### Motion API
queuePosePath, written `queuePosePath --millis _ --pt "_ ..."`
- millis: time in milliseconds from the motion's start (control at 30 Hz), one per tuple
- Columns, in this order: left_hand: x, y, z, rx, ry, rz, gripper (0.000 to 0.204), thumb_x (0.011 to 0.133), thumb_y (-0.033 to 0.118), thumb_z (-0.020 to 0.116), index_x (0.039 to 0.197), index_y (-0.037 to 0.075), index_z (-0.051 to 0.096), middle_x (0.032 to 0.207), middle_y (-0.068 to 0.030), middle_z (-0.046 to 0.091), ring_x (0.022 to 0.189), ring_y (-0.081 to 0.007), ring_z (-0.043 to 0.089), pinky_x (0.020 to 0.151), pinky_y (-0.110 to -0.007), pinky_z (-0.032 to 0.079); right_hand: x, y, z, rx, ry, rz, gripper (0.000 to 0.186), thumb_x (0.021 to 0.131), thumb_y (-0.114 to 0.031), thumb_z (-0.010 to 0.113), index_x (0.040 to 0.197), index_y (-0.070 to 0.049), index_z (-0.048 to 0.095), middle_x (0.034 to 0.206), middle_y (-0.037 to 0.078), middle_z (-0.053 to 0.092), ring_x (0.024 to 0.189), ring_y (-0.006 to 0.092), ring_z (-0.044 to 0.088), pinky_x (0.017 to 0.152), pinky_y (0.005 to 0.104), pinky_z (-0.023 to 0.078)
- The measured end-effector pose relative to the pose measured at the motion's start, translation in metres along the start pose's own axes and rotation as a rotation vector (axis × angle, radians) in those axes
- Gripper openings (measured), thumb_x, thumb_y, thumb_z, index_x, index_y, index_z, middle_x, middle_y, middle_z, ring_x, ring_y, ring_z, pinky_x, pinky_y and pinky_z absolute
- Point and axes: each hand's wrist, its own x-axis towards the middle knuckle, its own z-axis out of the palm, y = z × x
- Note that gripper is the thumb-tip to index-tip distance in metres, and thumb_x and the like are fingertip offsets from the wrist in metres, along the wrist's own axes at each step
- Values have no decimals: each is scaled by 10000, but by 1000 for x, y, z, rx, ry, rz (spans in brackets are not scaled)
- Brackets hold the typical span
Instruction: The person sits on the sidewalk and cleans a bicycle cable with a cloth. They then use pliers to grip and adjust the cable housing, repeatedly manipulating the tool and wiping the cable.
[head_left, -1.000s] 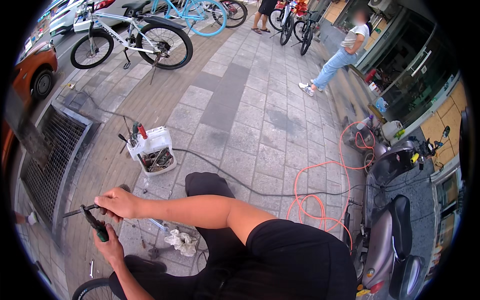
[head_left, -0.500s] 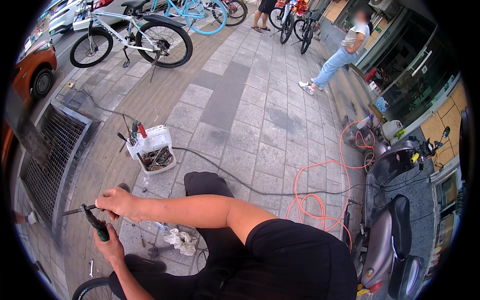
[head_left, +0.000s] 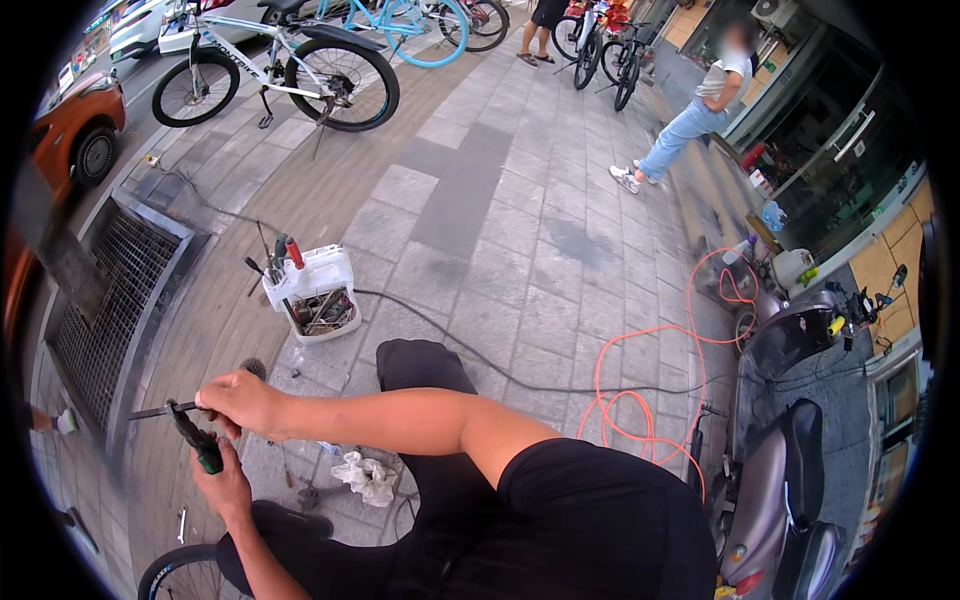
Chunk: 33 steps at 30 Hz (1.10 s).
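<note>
Jutting left from the pinching right hand (head_left: 243,402), a rod (head_left: 152,412) crosses pliers (head_left: 207,455) the left hand (head_left: 226,486) clasps.

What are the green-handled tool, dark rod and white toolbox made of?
Green-handled tool: probably dark metal head; handle likely plastic or rubber, judging by its solid green.
Dark rod: likely metal, being thin and straight; finish too small to tell.
White toolbox: likely moulded plastic, given its rounded corners.

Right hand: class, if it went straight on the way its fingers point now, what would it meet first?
Going leftward along the dark rod, the right hand would probably first meet the head of the green-handled tool in the left hand; depth is hard to judge from one view.
</note>
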Motion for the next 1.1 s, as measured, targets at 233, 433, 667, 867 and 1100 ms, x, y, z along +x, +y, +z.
queuePosePath --millis 233,433,667,867,1100 --pt "-6 28 -2 -112 -55 -120 225 976 134 668 1154 5 619 819 -20 613 638 -90 574 566 -272 458 -1 -3 -7 -452 52 -314 234 867 -209 685 837 13 617 703 54 575 638 162 593 579 351 460" --pt "-8 36 -4 -101 -110 -108 203 971 115 661 1136 5 616 785 -7 593 588 -92 556 540 -276 451 -2 -13 -12 -804 51 -655 217 822 -184 699 840 12 605 792 118 581 712 214 605 642 378 486" --pt "-11 34 -4 -107 -68 -150 181 959 83 670 1112 2 618 823 -4 590 653 -78 540 580 -270 449 -1 -12 -11 -364 -48 -42 261 929 -245 651 838 -1 640 735 59 616 651 133 596 601 319 490" --pt "-6 25 -17 6 -80 -82 159 948 75 671 1083 4 627 865 -28 610 746 -101 549 680 -287 480 -4 -29 -22 -433 -227 -14 361 987 -327 638 904 20 697 698 30 607 649 106 605 592 294 490" --pt "-13 35 -21 94 -73 100 144 921 77 671 1035 0 627 857 -98 635 761 -189 593 722 -353 502 -6 -29 -38 -452 -425 125 378 1005 -340 632 912 21 696 732 22 629 666 125 622 628 296 503"
